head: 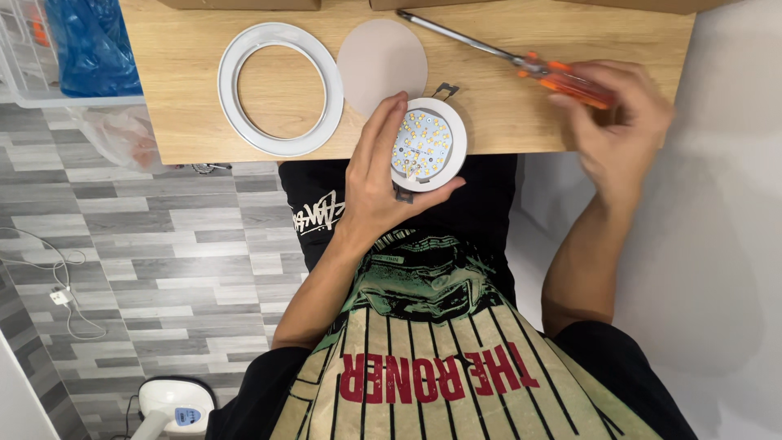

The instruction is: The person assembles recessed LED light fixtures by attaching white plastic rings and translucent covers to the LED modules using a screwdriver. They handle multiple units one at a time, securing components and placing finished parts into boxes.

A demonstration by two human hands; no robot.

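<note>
My left hand (376, 175) grips a round white lamp body (429, 143) at the near edge of the wooden table (187, 90). Its face shows several small yellow light dots and a metal spring clip sticks out at its far side. My right hand (615, 122) rests on the orange handle of a screwdriver (521, 61). The long metal shaft points to the far left across the table. The hand looks blurred, and how firmly it holds the handle is unclear.
A white ring frame (281, 88) lies flat on the table left of the lamp. A round frosted disc (382, 59) lies beside it. A clear bin with a blue bag (90, 45) stands at far left, cables (61, 281) and a white device (175, 403) on the floor.
</note>
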